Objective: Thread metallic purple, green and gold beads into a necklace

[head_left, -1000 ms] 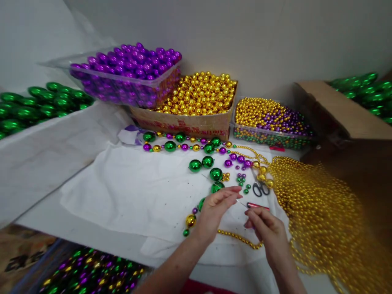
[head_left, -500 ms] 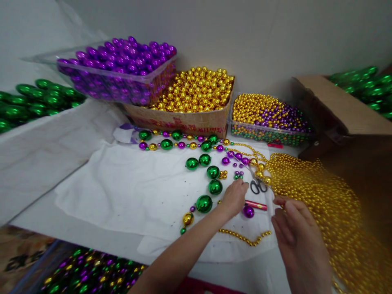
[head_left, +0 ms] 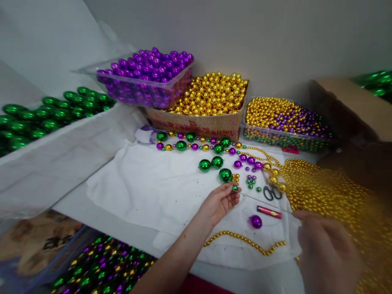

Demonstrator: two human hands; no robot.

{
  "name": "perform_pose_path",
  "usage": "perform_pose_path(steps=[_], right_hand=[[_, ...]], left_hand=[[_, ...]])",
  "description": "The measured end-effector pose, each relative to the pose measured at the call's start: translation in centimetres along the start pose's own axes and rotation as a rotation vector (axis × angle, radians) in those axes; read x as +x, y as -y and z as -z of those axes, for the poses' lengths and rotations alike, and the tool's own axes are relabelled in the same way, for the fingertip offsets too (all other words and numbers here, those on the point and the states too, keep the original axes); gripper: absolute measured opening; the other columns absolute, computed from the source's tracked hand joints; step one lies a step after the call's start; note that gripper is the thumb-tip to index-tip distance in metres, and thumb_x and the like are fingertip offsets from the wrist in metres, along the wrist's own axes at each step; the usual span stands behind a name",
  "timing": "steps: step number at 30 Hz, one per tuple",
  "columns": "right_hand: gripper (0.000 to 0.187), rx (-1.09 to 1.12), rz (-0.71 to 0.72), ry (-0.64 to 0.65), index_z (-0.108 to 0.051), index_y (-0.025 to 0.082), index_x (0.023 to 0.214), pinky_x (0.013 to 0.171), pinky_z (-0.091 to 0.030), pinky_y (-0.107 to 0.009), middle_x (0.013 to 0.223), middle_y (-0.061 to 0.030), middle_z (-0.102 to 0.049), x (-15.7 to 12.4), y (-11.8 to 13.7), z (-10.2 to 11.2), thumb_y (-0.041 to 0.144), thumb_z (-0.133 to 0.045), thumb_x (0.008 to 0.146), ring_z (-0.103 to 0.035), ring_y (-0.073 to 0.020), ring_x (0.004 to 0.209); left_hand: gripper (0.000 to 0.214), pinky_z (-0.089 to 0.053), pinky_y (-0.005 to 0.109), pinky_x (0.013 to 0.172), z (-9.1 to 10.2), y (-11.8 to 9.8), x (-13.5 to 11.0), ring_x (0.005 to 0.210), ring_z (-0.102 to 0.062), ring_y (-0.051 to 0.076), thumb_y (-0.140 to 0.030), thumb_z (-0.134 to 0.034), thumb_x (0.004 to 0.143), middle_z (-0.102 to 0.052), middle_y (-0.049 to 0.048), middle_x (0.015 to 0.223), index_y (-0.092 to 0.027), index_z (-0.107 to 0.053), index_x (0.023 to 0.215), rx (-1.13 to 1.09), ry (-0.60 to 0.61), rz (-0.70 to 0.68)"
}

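Observation:
A small shiny green bead (head_left: pixel 234 188) is pinched between thumb and fingertip of my left hand (head_left: pixel 219 202), which is turned partly palm-up over the white cloth. From that bead a thin straight line, string or wire I cannot tell, runs to my right hand (head_left: pixel 327 241). My right hand is blurred, its fingertips closed on the line's end. Loose small purple and green beads (head_left: pixel 251 182) lie just beyond my left hand, beside small gold beads (head_left: pixel 235 178) and a large green ball (head_left: pixel 225 175). Black-handled scissors (head_left: pixel 272 192) and a red tube (head_left: pixel 269 212) lie between my hands.
A bead garland (head_left: pixel 195 146) lies behind. Along the wall stand a tub of purple balls (head_left: pixel 167 87), a carton of gold balls (head_left: pixel 196 122) and a tub of mixed beads (head_left: pixel 284 136). Gold strands (head_left: pixel 330 183) heap at right; a gold chain (head_left: pixel 245 239) and purple ball (head_left: pixel 255 221) lie nearer.
My left hand has picked up a green bead from the small beads and turned palm-up, drawing nearer me. The line now stretches between my hands. The view has shifted left; my forearm hides the nearer large balls.

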State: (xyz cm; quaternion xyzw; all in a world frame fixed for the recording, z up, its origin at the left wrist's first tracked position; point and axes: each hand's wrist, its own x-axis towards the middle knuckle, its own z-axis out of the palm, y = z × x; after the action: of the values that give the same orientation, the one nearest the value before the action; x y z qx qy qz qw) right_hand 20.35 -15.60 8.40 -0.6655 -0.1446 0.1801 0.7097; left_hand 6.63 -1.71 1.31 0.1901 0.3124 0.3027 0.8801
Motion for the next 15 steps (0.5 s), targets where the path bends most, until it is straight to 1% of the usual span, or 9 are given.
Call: perform_pose_path(steps=[2,4,6,8,12,15], right_hand=[[0.008,-0.113,0.025,-0.028,-0.055,0.017,0.068,0.041,-0.029,-0.022,0.077,-0.0035,-0.063,-0.31,0.30,-0.20,0.017,-0.062,0.071,-0.039,-0.0075,0.048],[0.005,-0.195,0.082,-0.046,-0.057,0.016,0.069,0.041,-0.031,-0.021,0.079,-0.0040,-0.063,-0.49,0.29,-0.16,0.017,-0.062,0.072,-0.041,-0.0081,0.049],[0.004,-0.219,0.144,-0.041,-0.059,0.016,0.072,0.042,-0.033,-0.020,0.081,-0.0038,-0.064,-0.62,0.07,0.00,0.019,-0.062,0.073,-0.043,-0.0084,0.052],[0.003,-0.253,0.174,-0.031,-0.061,0.016,0.075,0.044,-0.033,-0.020,0.082,-0.0034,-0.064,-0.72,-0.18,0.12,0.019,-0.061,0.074,-0.045,-0.0083,0.054],[0.006,-0.285,0.166,-0.012,-0.062,0.017,0.076,0.045,-0.035,-0.021,0.083,-0.0041,-0.065,-0.79,-0.37,0.00,0.023,-0.061,0.075,-0.047,-0.0095,0.056],[0.013,-0.250,0.184,-0.024,-0.061,0.018,0.071,0.042,-0.034,-0.024,0.080,-0.0060,-0.065,-0.78,-0.45,-0.19,0.030,-0.066,0.072,-0.049,-0.0117,0.053]], left_hand=[[0.015,-0.050,0.021,0.066,0.24,-0.07,-0.07,0.068,-0.061,0.009,-0.011,-0.056,0.083,-0.066,0.0088,0.089,-0.009,-0.063,0.096,-0.027,-0.016,-0.019],[0.015,-0.050,0.020,0.066,0.31,-0.09,-0.13,0.068,-0.061,0.009,-0.010,-0.056,0.083,-0.066,0.0087,0.088,-0.009,-0.063,0.096,-0.040,-0.028,-0.024],[0.016,-0.050,0.020,0.066,0.28,-0.09,-0.22,0.067,-0.061,0.009,-0.010,-0.056,0.083,-0.066,0.0087,0.088,-0.009,-0.063,0.097,-0.041,-0.033,-0.018],[0.016,-0.050,0.020,0.066,0.24,-0.09,-0.32,0.067,-0.061,0.009,-0.010,-0.056,0.083,-0.067,0.0086,0.088,-0.009,-0.063,0.097,-0.042,-0.032,-0.015],[0.014,-0.051,0.021,0.067,0.37,-0.10,-0.56,0.069,-0.062,0.010,-0.010,-0.057,0.083,-0.066,0.0091,0.088,-0.009,-0.063,0.096,-0.047,-0.033,-0.036],[0.014,-0.051,0.021,0.067,0.52,-0.08,-0.85,0.069,-0.062,0.010,-0.011,-0.060,0.081,-0.066,0.0088,0.089,-0.009,-0.062,0.095,-0.054,-0.054,-0.051]])
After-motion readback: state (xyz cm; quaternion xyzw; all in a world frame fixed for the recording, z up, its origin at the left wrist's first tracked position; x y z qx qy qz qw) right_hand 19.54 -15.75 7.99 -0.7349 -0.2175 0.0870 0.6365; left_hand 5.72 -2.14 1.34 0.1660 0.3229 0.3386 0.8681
